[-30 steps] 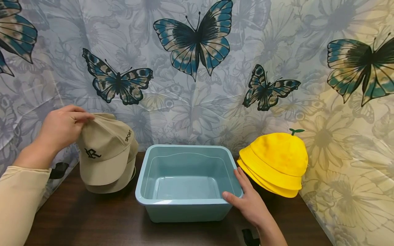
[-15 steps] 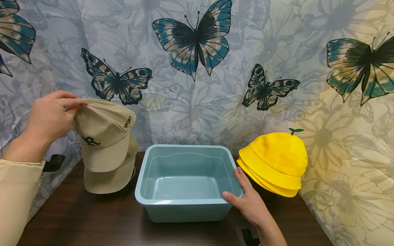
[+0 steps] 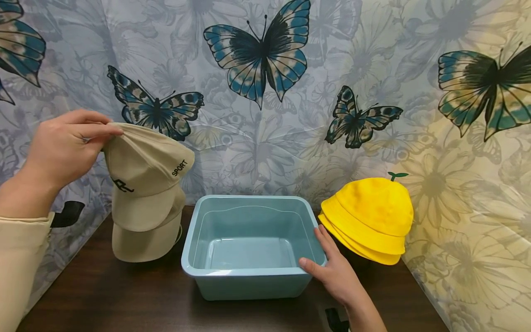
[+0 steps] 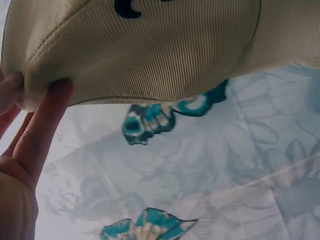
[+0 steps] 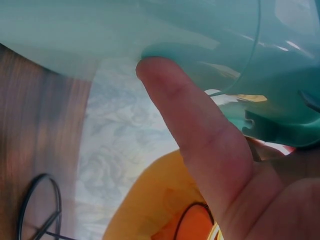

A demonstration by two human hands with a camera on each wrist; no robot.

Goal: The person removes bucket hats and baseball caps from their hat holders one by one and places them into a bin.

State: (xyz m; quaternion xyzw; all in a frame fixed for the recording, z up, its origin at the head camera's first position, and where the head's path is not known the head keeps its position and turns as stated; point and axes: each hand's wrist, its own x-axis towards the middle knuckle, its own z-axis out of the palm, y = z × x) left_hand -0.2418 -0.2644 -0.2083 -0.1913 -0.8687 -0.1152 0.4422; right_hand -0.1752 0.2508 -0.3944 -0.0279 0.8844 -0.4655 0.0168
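In the head view my left hand [image 3: 66, 147] pinches the upper left of a beige baseball cap [image 3: 145, 168] marked SPORT. This cap hangs tilted above another beige cap [image 3: 143, 242], partly covering it. In the left wrist view, fingers [image 4: 42, 130] press into the ribbed fabric at the cap's edge. A light blue plastic basin [image 3: 253, 281] stands at the middle of the table with nothing in it. My right hand [image 3: 338, 272] rests on its front right corner, thumb over the front rim and fingers extended along the right side.
Several stacked yellow bucket hats [image 3: 369, 212], the top one with a green sprout, sit right of the basin. A butterfly-print cloth [image 3: 265, 152] hangs close behind the dark wooden table [image 3: 137, 299]. A black cable [image 5: 40, 200] shows in the right wrist view.
My left hand has lifted the upper cap off the lower one and tilted it, its SPORT side swinging right. The right hand and the basin have stayed in place.
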